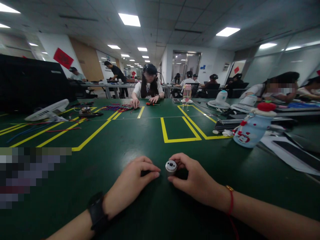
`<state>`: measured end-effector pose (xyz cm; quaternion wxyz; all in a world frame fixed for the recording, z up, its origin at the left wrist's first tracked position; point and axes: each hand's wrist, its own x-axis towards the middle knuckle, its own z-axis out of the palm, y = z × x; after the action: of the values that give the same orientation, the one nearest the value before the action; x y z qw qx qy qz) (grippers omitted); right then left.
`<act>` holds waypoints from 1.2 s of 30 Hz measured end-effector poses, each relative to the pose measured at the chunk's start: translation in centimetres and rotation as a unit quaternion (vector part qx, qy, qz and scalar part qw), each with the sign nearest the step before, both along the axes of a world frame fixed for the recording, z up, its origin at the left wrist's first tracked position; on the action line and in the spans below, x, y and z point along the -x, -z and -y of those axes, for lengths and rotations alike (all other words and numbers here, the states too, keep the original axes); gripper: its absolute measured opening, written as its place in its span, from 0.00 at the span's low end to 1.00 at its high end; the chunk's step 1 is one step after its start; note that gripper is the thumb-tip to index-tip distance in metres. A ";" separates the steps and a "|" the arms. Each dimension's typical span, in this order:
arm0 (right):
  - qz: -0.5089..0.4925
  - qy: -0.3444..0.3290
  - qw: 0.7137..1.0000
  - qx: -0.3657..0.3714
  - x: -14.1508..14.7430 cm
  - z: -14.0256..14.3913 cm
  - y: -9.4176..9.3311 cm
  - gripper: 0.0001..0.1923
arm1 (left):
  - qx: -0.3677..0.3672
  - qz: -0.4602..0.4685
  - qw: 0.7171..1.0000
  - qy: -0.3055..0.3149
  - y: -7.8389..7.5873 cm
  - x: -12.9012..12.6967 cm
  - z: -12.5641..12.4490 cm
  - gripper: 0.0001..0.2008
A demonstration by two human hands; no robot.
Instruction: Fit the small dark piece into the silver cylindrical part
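Observation:
A small silver cylindrical motor [171, 166] stands on the green table, its round end face with dark holes turned up. My right hand [186, 175] is closed around its right side, thumb at the front and fingers behind. Just left of the motor and apart from it is my left hand [140, 175]. Its thumb and forefinger tips come together, and I see nothing between them. A black watch [97, 210] is on my left wrist, a red cord bracelet [231, 200] on my right.
Yellow tape [182, 140] marks the green table [125, 140]. At right stand a blue bottle [252, 128] and white fan parts [220, 100]. Left are a white fan [47, 110], loose wires [65, 130] and a black monitor [35, 80]. Across the table, a person [149, 85] handles coloured wires [117, 108].

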<state>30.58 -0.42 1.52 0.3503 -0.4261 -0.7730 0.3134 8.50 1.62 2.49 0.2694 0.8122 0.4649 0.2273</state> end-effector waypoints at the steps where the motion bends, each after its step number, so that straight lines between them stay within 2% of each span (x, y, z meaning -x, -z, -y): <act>1: 0.005 0.003 1.000 -0.002 0.0 0.1 0.0 0.20 | -0.007 -0.010 1.000 0.005 0.4 0.0 0.0 0.08; 8: 0.037 0.011 0.999 -0.028 -0.2 0.3 0.4 0.26 | -0.051 -0.039 0.998 -0.001 1.4 -0.4 -0.1 0.08; 15: 0.029 0.004 0.999 -0.016 -0.3 0.3 0.4 0.26 | -0.009 0.013 1.000 -0.005 0.6 0.3 0.3 0.13; 19: 0.031 0.010 0.999 -0.005 -0.3 0.5 0.2 0.26 | -0.006 0.023 0.999 -0.035 0.3 3.1 -0.1 0.15; 25: 0.039 0.027 0.999 -0.015 -0.8 0.8 -0.4 0.23 | 0.049 0.002 0.988 -0.149 1.2 8.8 -1.0 0.20; 28: 0.065 0.059 0.996 -0.035 -2.1 0.7 -1.1 0.20 | 0.064 0.004 0.982 -0.175 1.0 9.5 -0.7 0.21; 31: 0.108 0.115 0.986 -0.050 -4.2 0.5 -1.5 0.18 | 0.063 0.009 0.982 -0.177 0.7 8.8 -0.3 0.20; 36: 0.189 0.228 0.954 -0.045 -8.9 0.0 -1.7 0.17 | 0.064 0.013 0.983 -0.173 1.2 8.5 -0.3 0.20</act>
<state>39.51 -0.47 3.19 0.2787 -0.6259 -0.7210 0.1036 0.01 1.91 1.25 0.2839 0.6972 0.6086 0.2508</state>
